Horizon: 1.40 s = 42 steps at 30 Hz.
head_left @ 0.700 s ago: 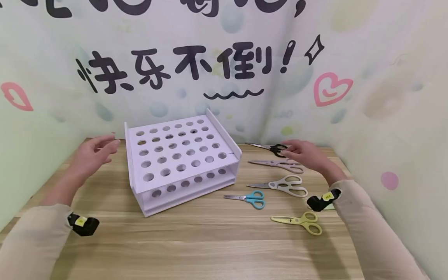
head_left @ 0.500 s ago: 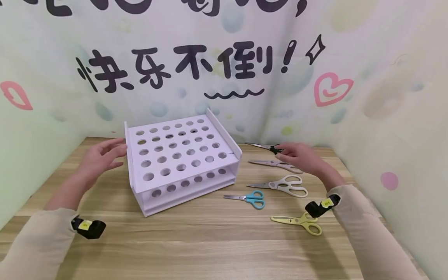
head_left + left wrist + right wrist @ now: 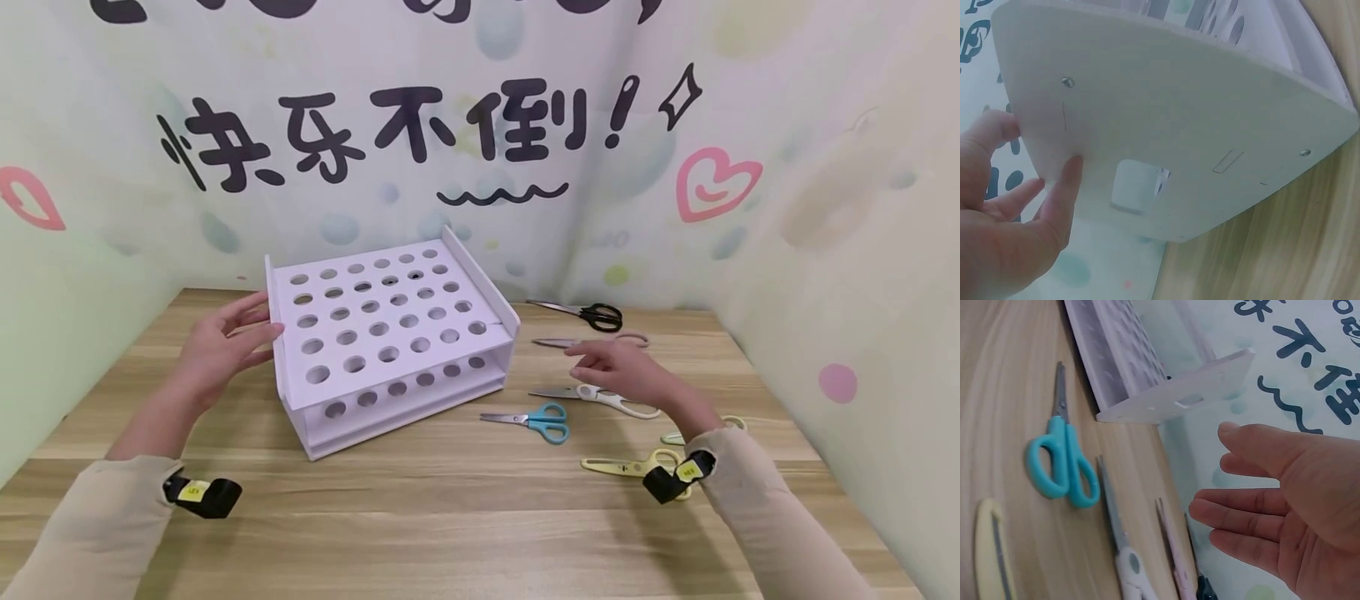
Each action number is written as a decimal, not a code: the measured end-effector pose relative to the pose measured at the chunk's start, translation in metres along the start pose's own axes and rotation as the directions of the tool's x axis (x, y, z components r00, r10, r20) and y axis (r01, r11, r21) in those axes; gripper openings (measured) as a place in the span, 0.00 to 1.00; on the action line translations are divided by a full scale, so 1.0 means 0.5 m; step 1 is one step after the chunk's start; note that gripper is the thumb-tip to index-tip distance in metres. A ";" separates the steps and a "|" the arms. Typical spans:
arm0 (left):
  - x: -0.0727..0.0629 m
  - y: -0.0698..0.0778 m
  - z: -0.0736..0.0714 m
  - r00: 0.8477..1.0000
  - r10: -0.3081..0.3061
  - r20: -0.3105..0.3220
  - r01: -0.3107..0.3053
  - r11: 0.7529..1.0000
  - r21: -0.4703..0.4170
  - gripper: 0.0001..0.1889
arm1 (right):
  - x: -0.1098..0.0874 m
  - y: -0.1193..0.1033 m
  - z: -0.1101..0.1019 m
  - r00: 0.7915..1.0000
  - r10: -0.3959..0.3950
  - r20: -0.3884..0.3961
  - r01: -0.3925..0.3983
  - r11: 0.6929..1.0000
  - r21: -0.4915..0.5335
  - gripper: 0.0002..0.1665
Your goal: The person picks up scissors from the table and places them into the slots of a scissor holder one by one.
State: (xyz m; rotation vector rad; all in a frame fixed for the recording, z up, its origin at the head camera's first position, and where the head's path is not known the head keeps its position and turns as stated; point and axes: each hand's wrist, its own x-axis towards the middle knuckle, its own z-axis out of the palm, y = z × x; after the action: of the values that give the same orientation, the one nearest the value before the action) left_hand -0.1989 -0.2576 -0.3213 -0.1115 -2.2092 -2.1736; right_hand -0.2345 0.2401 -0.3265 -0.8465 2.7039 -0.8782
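A white tiered rack (image 3: 360, 322) with rows of round holes stands on the table left of centre. My left hand (image 3: 217, 350) is at its left side panel (image 3: 1166, 106); the thumb touches the panel's face and the other fingers lie by its rear edge, loosely bent. My right hand (image 3: 622, 371) hovers over the pink scissors (image 3: 555, 342) and white scissors (image 3: 588, 393), partly covering both, fingers relaxed and holding nothing. Black scissors (image 3: 582, 312) lie farther back. Nearer are blue scissors (image 3: 537, 418) and yellow scissors (image 3: 626, 467), the latter partly hidden by the wrist camera.
Pale green scissors (image 3: 672, 437) lie at the right, partly behind the right wrist. A printed cloth (image 3: 337, 200) hangs along the table's back edge. The wooden table (image 3: 420, 525) extends in front of the rack.
My left hand has moved right to the rack's side panel. My right hand has come nearer and slightly left, away from the black scissors, uncovering their handles. The scissors and rack stay put.
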 end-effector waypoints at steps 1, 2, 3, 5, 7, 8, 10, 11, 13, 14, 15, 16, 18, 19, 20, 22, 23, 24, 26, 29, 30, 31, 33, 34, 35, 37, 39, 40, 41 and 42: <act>0.000 0.000 0.000 1.000 0.003 -0.003 -0.003 1.000 0.000 0.36 | -0.001 0.000 0.005 1.000 0.001 0.011 -0.001 1.000 0.006 0.24; 0.000 0.000 0.001 1.000 0.007 -0.006 -0.007 1.000 -0.004 0.36 | -0.001 0.001 0.009 1.000 0.002 0.020 -0.003 1.000 0.009 0.24; 0.000 0.000 0.001 1.000 0.009 -0.009 -0.009 1.000 -0.006 0.36 | -0.002 0.003 0.014 1.000 0.001 0.026 -0.001 1.000 0.009 0.23; 0.000 -0.001 0.002 1.000 0.010 -0.016 -0.010 1.000 -0.017 0.36 | -0.002 0.007 0.022 0.999 -0.003 0.037 0.003 1.000 0.006 0.22; 0.001 0.000 0.003 1.000 0.010 -0.022 -0.011 1.000 -0.027 0.36 | -0.003 0.013 0.031 0.999 -0.011 0.048 0.010 1.000 0.003 0.22; 0.001 0.000 0.003 1.000 0.009 -0.024 -0.010 0.999 -0.035 0.36 | -0.004 0.015 0.036 0.998 -0.012 0.055 0.011 1.000 0.007 0.22; 0.000 0.000 0.004 1.000 0.011 -0.027 -0.012 0.999 -0.047 0.36 | -0.004 0.019 0.044 0.998 -0.017 0.068 0.016 1.000 0.009 0.22; 0.000 0.000 0.004 1.000 0.012 -0.028 -0.014 0.998 -0.054 0.36 | -0.004 0.021 0.048 0.997 -0.020 0.075 0.019 1.000 0.008 0.22; -0.001 0.000 0.005 0.999 0.014 -0.029 -0.016 0.998 -0.066 0.35 | -0.004 0.024 0.055 0.996 -0.022 0.086 0.021 1.000 0.007 0.22; -0.001 0.000 0.005 0.999 0.016 -0.028 -0.017 0.997 -0.070 0.35 | -0.005 0.025 0.058 0.996 -0.025 0.089 0.025 1.000 0.003 0.22; -0.001 0.000 0.005 0.999 0.016 -0.028 -0.017 0.997 -0.070 0.35 | -0.005 0.026 0.061 0.995 -0.028 0.091 0.027 1.000 0.002 0.23; -0.001 0.000 0.005 0.999 0.015 -0.030 -0.017 0.997 -0.070 0.35 | -0.006 0.027 0.064 0.995 -0.030 0.092 0.030 1.000 0.000 0.23; -0.001 0.000 0.005 0.999 0.014 -0.032 -0.016 0.998 -0.068 0.35 | -0.006 0.030 0.068 0.995 -0.041 0.092 0.042 0.999 -0.003 0.24; -0.002 -0.001 0.005 0.999 0.013 -0.033 -0.015 0.998 -0.069 0.35 | -0.007 0.030 0.070 0.995 -0.044 0.092 0.045 0.999 -0.005 0.25; -0.002 -0.001 0.005 0.999 0.011 -0.034 -0.013 0.998 -0.068 0.35 | -0.007 0.031 0.073 0.995 -0.047 0.092 0.048 0.999 -0.007 0.26; -0.003 -0.002 0.004 0.999 0.007 -0.036 -0.010 0.997 -0.071 0.35 | -0.007 0.033 0.077 0.995 -0.043 0.095 0.044 0.999 -0.006 0.28; -0.003 -0.002 0.004 0.999 0.006 -0.036 -0.009 0.997 -0.071 0.35 | -0.007 0.035 0.080 0.994 -0.041 0.096 0.042 0.999 -0.006 0.28; -0.003 -0.002 0.004 0.999 0.003 -0.037 -0.006 0.997 -0.071 0.35 | -0.007 0.036 0.082 0.995 -0.033 0.098 0.034 0.999 -0.006 0.29; -0.004 -0.002 0.003 0.999 0.001 -0.037 -0.003 0.997 -0.071 0.35 | -0.007 0.038 0.087 0.995 -0.020 0.103 0.020 1.000 -0.006 0.30; -0.004 -0.004 0.003 0.999 -0.001 -0.036 -0.001 0.998 -0.065 0.35 | -0.006 0.042 0.095 0.994 -0.004 0.105 0.006 1.000 -0.013 0.29; -0.004 -0.004 0.004 0.999 -0.003 -0.036 0.000 0.998 -0.062 0.35 | -0.005 0.043 0.097 0.995 -0.003 0.104 0.005 1.000 -0.017 0.29; -0.004 -0.004 0.004 0.999 -0.003 -0.036 0.001 0.998 -0.058 0.36 | -0.005 0.044 0.100 0.995 -0.004 0.103 0.006 1.000 -0.022 0.28; -0.004 -0.004 0.004 0.999 -0.006 -0.036 0.004 0.999 -0.046 0.36 | -0.003 0.045 0.104 0.995 0.002 0.096 0.002 0.999 -0.037 0.27; -0.004 -0.003 0.004 0.999 -0.007 -0.036 0.006 0.999 -0.042 0.36 | -0.002 0.046 0.107 0.996 -0.005 0.092 0.009 0.999 -0.047 0.27; -0.004 -0.003 0.005 0.999 -0.008 -0.036 0.007 0.999 -0.039 0.36 | -0.002 0.046 0.108 0.996 -0.002 0.090 0.007 0.998 -0.055 0.27; -0.004 -0.003 0.005 0.999 -0.010 -0.036 0.009 0.999 -0.037 0.36 | 0.000 0.045 0.112 0.996 0.005 0.084 0.000 0.998 -0.068 0.26; -0.004 -0.003 0.006 0.999 -0.011 -0.034 0.009 0.999 -0.035 0.36 | 0.001 0.044 0.115 0.997 0.015 0.080 -0.008 0.997 -0.077 0.25; -0.003 -0.003 0.006 0.999 -0.010 -0.033 0.009 0.999 -0.040 0.36 | 0.001 0.043 0.116 0.997 0.016 0.080 -0.010 0.997 -0.080 0.25; -0.003 -0.003 0.006 0.999 -0.010 -0.033 0.008 0.999 -0.043 0.36 | 0.002 0.042 0.117 0.997 0.024 0.079 -0.017 0.996 -0.082 0.24; -0.003 -0.003 0.006 0.999 -0.008 -0.033 0.007 0.999 -0.044 0.36 | 0.002 0.042 0.118 0.997 0.021 0.077 -0.014 0.996 -0.085 0.24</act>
State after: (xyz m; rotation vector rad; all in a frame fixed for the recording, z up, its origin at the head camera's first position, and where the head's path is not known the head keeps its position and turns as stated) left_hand -0.1975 -0.2544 -0.3230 -0.0678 -2.1491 -2.2114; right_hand -0.2257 0.2246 -0.3868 -0.8534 2.6932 -0.7172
